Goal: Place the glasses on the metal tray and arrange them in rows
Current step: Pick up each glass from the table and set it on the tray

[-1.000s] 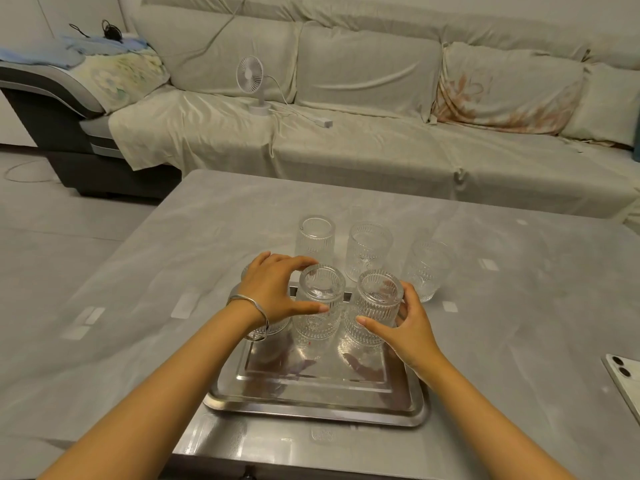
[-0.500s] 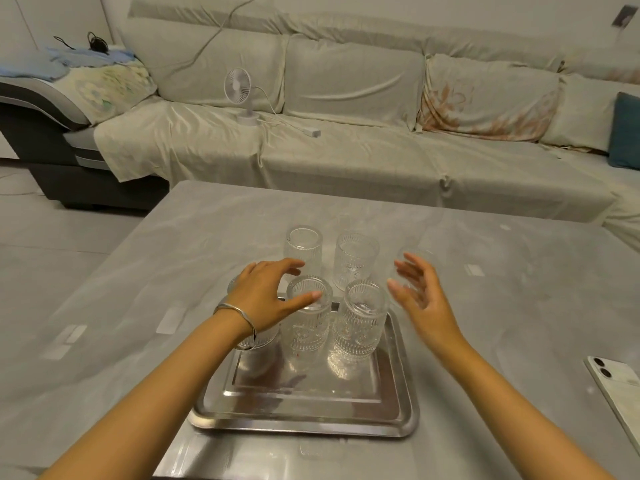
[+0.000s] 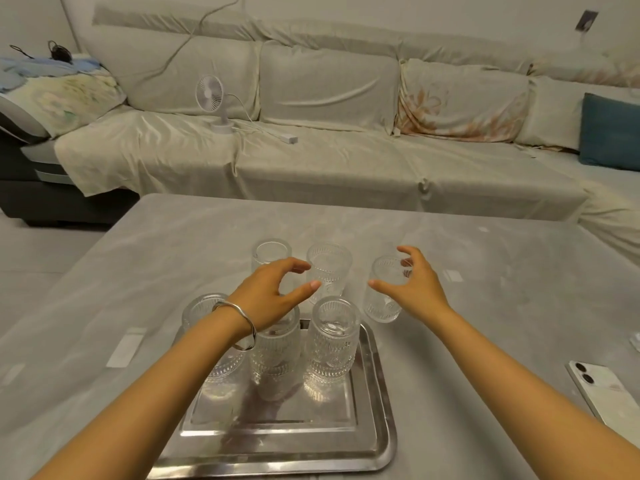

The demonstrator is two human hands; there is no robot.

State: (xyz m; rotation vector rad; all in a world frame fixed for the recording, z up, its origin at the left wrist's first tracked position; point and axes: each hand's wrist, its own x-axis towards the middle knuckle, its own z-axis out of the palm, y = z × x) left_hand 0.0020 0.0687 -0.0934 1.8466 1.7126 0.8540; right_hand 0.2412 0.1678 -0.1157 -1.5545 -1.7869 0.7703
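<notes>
Three glasses point(image 3: 333, 341) sitting upright in a row at far end of metal tray point(image 3: 375, 441); three more glasses point(image 3: 329, 266) waiting on the tabletop point(image 3: 485, 341) just beyond it. Right hand point(image 3: 417, 289) cupping around the rightmost loose glass point(image 3: 384, 289), fingers open, not gripping. Left hand point(image 3: 270, 294) hovering empty, fingers spread, likely lining up for the middle one

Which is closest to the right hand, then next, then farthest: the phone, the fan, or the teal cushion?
From the right hand:
1. Phone, on the table's right edge.
2. Teal cushion, on the sofa at far right.
3. Fan, on the sofa, far left.
</notes>
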